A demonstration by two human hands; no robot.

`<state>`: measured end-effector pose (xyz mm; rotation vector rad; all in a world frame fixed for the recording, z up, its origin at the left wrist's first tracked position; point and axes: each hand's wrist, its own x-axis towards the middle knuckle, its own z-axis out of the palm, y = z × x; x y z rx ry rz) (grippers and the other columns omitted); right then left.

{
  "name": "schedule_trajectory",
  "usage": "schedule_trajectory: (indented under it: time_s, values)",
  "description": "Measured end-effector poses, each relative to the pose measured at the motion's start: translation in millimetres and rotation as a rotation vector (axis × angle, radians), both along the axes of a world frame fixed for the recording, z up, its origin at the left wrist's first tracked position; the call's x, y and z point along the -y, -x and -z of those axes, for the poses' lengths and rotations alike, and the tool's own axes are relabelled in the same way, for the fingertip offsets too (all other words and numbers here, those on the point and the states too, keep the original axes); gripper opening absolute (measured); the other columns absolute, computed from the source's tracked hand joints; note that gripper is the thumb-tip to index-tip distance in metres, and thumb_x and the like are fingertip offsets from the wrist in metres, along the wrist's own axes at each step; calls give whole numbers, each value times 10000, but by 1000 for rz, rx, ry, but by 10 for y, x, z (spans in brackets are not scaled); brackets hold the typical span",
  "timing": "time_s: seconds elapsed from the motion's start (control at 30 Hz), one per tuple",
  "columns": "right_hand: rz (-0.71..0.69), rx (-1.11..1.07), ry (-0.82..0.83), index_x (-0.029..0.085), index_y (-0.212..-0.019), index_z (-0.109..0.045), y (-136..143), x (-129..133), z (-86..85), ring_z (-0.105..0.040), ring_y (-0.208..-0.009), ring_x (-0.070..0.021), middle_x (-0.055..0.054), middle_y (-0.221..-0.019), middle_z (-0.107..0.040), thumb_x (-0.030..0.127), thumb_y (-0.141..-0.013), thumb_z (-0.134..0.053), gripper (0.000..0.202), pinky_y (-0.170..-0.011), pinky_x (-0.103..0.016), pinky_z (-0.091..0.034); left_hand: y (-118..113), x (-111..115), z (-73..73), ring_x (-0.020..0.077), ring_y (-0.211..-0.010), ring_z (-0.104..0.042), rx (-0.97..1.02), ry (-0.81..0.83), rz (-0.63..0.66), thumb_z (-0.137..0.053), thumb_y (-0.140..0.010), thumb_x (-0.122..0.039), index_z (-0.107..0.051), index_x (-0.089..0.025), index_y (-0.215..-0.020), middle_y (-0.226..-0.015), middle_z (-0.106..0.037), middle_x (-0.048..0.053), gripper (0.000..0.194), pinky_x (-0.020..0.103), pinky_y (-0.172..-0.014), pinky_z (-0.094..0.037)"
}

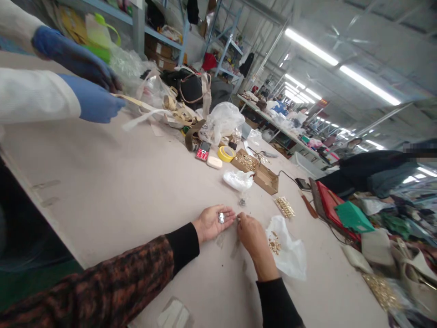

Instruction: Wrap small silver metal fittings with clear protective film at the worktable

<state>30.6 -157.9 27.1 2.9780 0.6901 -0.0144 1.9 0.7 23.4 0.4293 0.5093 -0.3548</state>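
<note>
The left hand (210, 223) lies palm up and spread above the table (129, 191), with a few shiny silver pieces (221, 218) resting on it near the base of the fingers. The right hand (251, 233) is just beside its fingertips, knuckles up, thumb and fingers drawn together; whether a piece sits between them I cannot tell. The two hands are close but grip nothing in common.

Just beyond the fingertips is a small grey heap (242, 202), and behind it a crumpled white bag (238, 181). Right of the right hand, gold bits (274, 243) lie on a plastic sheet (293, 258); farther out is a gold strip (284, 207).

Past these stand two cardboard boxes, the farther (245, 161) holding gold parts, the nearer (266, 179) beside it. Left of them are a tape roll (226, 154), a pale case (215, 162) and a red phone (203, 151).

At the far left, a co-worker's blue-gloved hands (97, 100) are at a pale strap (136, 101). On the right, a green box (355, 216) rests on something red.
</note>
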Motion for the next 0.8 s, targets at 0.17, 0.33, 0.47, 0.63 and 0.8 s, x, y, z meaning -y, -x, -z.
schedule_trajectory:
  time_s: [0.17,0.33,0.47,0.63,0.8]
  values:
    - [-52,39,93,150,-985,-580,29,-45,-6,-643,-840,-256,-72,-892,-651,53,-914,-397,219,-677,-341,-417,-1,-3,-8,176,-746,-666,-10,-12,7,-421,-965,-190,-596,-37,-905,-873,-653,137,240,252,-699,-557]
    - [2,25,-96,122,-1026,-624,-34,72,88,-644,-918,-260,-104,-958,-668,77,-913,-419,238,-769,-340,-435,12,-3,-6,195,-798,-675,-1,-7,2,-424,-970,-207,-597,-36,-923,-871,-652,137,247,266,-720,-560]
    - [96,2,-469,124,-1025,-673,-14,81,44,-649,-900,-220,-72,-959,-691,111,-858,-493,245,-814,-312,-451,14,-1,6,183,-763,-668,-6,-6,-5,-419,-970,-205,-602,-33,-918,-865,-654,139,257,263,-707,-559]
    - [137,-151,-826,184,-1082,-694,-75,-49,-103,-648,-863,-171,-21,-965,-702,317,-855,-539,306,-817,-278,-477,3,-5,1,159,-704,-653,16,19,-6,-452,-939,-146,-597,-26,-887,-813,-645,121,195,247,-684,-556]
    - [346,59,-661,30,-1348,-508,-467,-129,57,-583,-1060,-289,-186,-1230,-583,366,-857,-559,597,-943,-391,-422,16,-22,-6,167,-689,-657,17,17,-4,-427,-954,-168,-585,-27,-915,-789,-635,114,215,252,-653,-562]
